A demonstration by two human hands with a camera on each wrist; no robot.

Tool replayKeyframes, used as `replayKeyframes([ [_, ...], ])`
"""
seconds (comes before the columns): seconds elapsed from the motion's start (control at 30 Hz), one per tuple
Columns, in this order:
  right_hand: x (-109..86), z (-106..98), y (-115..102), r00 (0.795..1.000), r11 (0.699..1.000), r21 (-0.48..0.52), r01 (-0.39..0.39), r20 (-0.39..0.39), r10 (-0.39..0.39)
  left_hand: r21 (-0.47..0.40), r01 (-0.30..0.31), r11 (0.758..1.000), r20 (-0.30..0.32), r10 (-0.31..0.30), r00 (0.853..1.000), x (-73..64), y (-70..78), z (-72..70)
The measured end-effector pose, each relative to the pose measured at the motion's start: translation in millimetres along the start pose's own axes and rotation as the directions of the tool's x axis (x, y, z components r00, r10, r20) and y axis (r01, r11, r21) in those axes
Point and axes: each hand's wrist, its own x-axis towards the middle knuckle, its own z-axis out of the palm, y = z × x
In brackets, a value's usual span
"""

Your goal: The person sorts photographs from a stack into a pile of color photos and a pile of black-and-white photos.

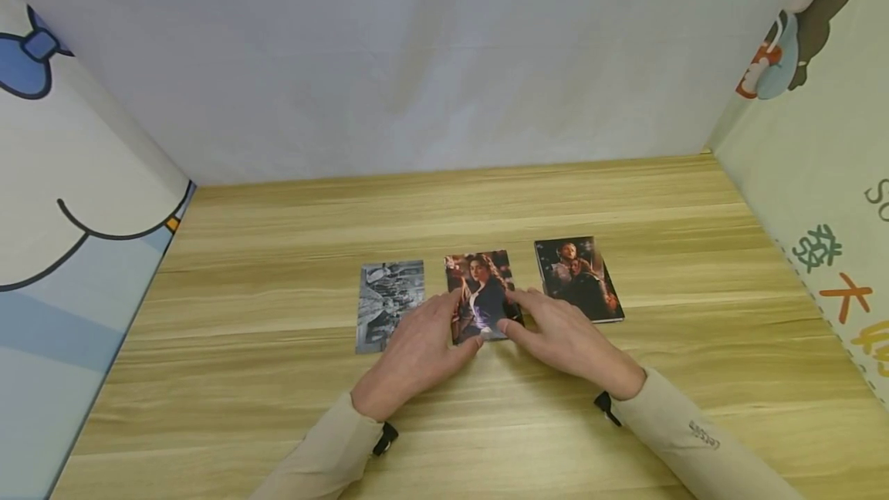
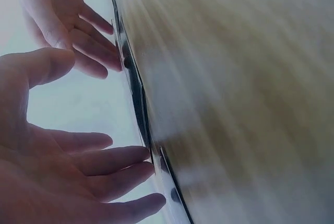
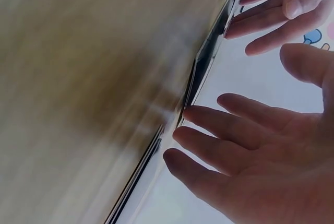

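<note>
Three picture cards lie in a row on the wooden tabletop. The middle card [image 1: 485, 292] shows a person in a dark jacket. My left hand [image 1: 422, 342] lies along its left edge, fingers extended and fingertips at the card. Along the right edge is my right hand [image 1: 566, 334], its thumb over the lower right part of the card. The grey-toned card [image 1: 382, 301] on the left is partly covered by my left hand. A dark card [image 1: 582, 284] with two people on it lies to the right, beyond my right fingers. In both wrist views the cards appear edge-on, and the fingers look loosely straight.
The wood-grain tabletop [image 1: 278, 268] extends around the cards. A pale cloth wall [image 1: 444, 60] rises behind it. Printed side panels stand at the left [image 1: 69, 160] and right [image 1: 806, 176]. Black straps [image 1: 385, 438] show at the sleeve cuffs.
</note>
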Motion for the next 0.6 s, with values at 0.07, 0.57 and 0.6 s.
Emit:
replayKeyframes([
  [0.07, -0.2, 0.1, 0.0, 1.000, 1.000, 0.003, 0.001, -0.009, -0.001, -0.010, 0.002, 1.000, -0.007, -0.002, 1.000, -0.1, 0.1, -0.5],
  [0.57, -5.1, -1.0, 2.4, 0.992, 0.999, 0.049, 0.023, -0.122, -0.017, -0.119, 0.058, 0.991, -0.082, -0.068, 0.994, -1.5, -2.0, -4.3],
  [0.6, -5.4, -1.0, 2.5, 0.991, 0.998, 0.054, 0.026, -0.133, -0.019, -0.125, 0.057, 0.991, -0.089, -0.068, 0.994, -1.6, -2.1, -4.4],
])
